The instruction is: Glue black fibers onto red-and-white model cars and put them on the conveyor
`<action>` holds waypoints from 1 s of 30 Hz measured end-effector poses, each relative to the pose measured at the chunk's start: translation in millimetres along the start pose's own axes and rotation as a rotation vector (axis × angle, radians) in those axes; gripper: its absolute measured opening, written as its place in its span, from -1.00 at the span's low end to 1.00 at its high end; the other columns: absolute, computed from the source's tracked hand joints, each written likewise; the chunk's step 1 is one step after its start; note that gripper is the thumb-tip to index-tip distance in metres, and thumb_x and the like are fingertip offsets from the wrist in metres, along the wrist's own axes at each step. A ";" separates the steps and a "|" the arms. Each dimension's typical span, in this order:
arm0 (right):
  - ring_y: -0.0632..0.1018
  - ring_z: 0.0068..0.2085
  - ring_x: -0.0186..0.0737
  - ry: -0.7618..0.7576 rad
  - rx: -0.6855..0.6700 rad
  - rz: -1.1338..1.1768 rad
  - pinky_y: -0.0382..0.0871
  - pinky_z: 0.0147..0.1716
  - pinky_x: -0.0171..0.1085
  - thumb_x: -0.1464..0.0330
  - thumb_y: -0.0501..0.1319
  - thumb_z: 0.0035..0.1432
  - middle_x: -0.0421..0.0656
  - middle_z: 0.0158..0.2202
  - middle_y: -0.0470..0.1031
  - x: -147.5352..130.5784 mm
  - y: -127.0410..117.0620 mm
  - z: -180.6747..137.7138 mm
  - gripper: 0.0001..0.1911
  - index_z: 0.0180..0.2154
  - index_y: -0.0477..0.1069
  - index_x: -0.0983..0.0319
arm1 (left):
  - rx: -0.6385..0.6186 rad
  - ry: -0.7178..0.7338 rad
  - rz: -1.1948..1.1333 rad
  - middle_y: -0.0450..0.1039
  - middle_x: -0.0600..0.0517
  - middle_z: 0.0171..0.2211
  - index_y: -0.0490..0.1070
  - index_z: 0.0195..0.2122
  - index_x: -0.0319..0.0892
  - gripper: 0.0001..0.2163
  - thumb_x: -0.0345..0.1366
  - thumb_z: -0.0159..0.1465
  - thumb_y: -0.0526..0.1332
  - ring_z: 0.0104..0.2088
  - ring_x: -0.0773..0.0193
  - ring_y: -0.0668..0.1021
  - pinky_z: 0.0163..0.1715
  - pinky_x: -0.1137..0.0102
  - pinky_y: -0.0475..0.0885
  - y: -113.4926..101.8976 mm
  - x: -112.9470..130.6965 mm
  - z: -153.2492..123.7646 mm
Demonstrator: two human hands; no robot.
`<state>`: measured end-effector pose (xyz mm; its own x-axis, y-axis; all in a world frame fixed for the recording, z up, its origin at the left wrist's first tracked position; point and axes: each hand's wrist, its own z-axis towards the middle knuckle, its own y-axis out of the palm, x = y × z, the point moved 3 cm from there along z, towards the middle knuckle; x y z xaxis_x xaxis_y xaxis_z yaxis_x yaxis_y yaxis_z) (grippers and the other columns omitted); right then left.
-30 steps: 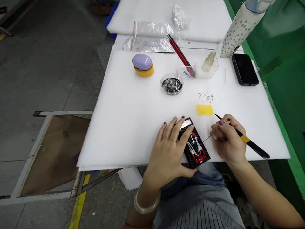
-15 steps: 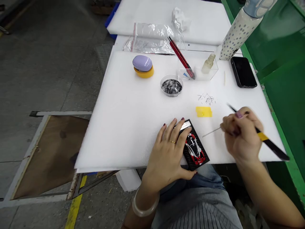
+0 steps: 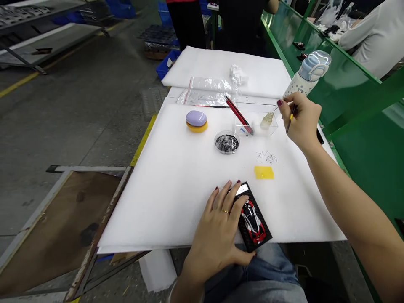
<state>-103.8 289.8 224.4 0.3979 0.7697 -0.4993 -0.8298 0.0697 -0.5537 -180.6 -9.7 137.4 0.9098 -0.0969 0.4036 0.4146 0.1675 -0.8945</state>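
Note:
My left hand [image 3: 217, 229] steadies a toy model car [image 3: 253, 221] on its black display base [image 3: 267, 235]; fingers lie over the base's left side and the thumb is at the near edge. The car is red, white and black. My right hand [image 3: 301, 120] is raised at the far right, closed on black tweezers [image 3: 291, 119] with a yellow band and a thin needle-like rod [image 3: 275, 109]. The rod's tip is at the mouth of a small glass bottle [image 3: 267, 121]; whether it is inside I cannot tell. The bottle stands in a clear tray [image 3: 272, 131].
Near the tray are a red-handled tool [image 3: 238, 114], a round dish of black slivers [image 3: 227, 143], loose slivers [image 3: 267, 157] and a yellow sticky piece [image 3: 264, 172]. A lilac-and-yellow case [image 3: 196, 121] sits left; a drinking bottle [image 3: 304, 78] and partly hidden phone [image 3: 320, 136] are right. Other people work beyond.
My right hand has moved forward from beside the car to the small glass bottle, carrying the tweezers and rod. The view has tilted up. My left hand stays on the base.

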 end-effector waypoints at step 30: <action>0.53 -0.51 -0.20 0.486 -0.398 0.210 0.35 -0.46 -0.20 0.27 0.30 0.12 -0.20 -0.59 0.52 -11.9 2.1 -70.2 -0.83 -0.44 0.41 0.20 | 0.072 0.033 0.113 0.22 -0.34 0.37 0.20 0.23 -0.28 0.03 0.19 -0.20 0.46 0.39 -0.23 0.22 0.33 -0.02 0.03 -3.7 5.5 1.9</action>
<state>-82.8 236.2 182.4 0.4520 0.3606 -0.8159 -0.7380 -0.3627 -0.5691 -177.0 -8.9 143.3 0.9502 -0.1051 0.2933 0.3107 0.2494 -0.9172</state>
